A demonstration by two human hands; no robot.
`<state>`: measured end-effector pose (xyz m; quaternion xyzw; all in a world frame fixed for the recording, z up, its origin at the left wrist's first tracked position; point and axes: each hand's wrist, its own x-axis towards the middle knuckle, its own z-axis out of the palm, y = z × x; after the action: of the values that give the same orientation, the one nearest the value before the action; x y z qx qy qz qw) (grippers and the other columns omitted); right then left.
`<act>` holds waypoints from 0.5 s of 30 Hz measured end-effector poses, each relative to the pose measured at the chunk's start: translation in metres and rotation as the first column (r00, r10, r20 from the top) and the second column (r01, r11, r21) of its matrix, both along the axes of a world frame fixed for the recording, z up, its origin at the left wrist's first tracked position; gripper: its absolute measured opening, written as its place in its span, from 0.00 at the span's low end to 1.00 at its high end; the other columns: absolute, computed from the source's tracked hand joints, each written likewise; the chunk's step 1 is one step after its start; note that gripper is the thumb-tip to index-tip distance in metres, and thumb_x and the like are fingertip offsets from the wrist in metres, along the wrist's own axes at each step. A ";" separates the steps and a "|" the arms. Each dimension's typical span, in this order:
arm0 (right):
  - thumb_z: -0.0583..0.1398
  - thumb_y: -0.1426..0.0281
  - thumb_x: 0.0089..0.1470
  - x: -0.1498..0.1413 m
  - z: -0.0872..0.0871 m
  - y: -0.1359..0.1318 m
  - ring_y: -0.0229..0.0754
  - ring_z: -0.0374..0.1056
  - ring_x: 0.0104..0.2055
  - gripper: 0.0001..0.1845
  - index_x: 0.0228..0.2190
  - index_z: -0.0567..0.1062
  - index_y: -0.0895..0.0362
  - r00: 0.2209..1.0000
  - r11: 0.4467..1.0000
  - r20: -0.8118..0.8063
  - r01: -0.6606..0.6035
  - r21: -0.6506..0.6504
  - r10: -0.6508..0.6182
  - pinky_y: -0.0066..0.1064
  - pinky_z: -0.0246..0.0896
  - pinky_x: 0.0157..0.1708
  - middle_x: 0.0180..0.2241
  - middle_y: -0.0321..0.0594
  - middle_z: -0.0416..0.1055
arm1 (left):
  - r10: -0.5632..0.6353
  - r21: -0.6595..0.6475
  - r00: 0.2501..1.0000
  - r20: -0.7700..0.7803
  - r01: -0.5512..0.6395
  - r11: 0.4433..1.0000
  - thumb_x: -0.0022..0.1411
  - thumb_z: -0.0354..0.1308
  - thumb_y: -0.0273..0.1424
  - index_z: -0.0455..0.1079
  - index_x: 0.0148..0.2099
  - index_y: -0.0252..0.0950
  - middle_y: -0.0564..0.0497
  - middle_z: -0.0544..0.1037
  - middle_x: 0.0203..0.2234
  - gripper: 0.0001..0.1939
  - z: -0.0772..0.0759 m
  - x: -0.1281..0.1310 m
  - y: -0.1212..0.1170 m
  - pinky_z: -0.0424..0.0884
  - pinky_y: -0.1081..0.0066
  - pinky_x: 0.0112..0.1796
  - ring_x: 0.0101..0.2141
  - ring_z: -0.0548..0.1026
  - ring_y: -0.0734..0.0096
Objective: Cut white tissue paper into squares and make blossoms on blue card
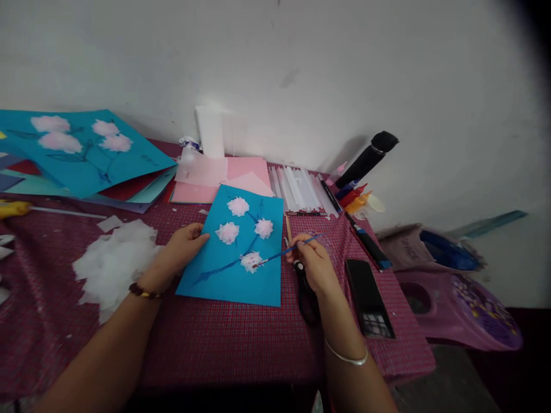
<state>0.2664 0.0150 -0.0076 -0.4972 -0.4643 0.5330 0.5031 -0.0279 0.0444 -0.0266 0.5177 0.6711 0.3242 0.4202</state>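
Note:
A blue sheet of paper point(253, 288) lies slightly turned on the table. It bears a painted dark-blue branch and several fluffy white-pink flowers. My left hand point(185, 248) pinches its left edge, thumb on top. In my right hand point(315, 263) is a thin blue paintbrush point(280, 253), held between the fingertips. The brush tip meets the lowest flower point(251, 262), where small dark pink marks show. Under and beside my right hand lie black-handled scissors point(306, 295). A pile of white tissue pieces point(116, 258) lies left of my left forearm.
A similar blue flower picture point(81, 166) rests on coloured papers at the left. Glue sticks point(297, 189), paint tubes point(357, 199) and a tall black object point(365, 160) stand or lie at the back. A phone point(369, 298) lies near the right edge. A pink chair point(465, 310) is beyond.

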 end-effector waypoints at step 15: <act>0.55 0.66 0.53 0.002 -0.005 0.003 0.38 0.68 0.24 0.07 0.28 0.71 0.55 0.993 0.998 0.116 -0.015 0.053 0.008 0.29 0.63 0.28 0.22 0.32 0.71 | -0.052 0.035 0.998 0.026 0.051 0.998 0.48 0.57 0.41 0.70 0.33 0.36 0.54 0.74 0.22 0.14 0.003 0.001 -0.001 0.63 0.70 0.24 0.23 0.70 0.67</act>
<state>0.2683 0.0176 -0.0126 -0.5109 -0.5097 0.4934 0.4854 -0.0268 0.0439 -0.0235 0.5376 0.6459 0.3318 0.4285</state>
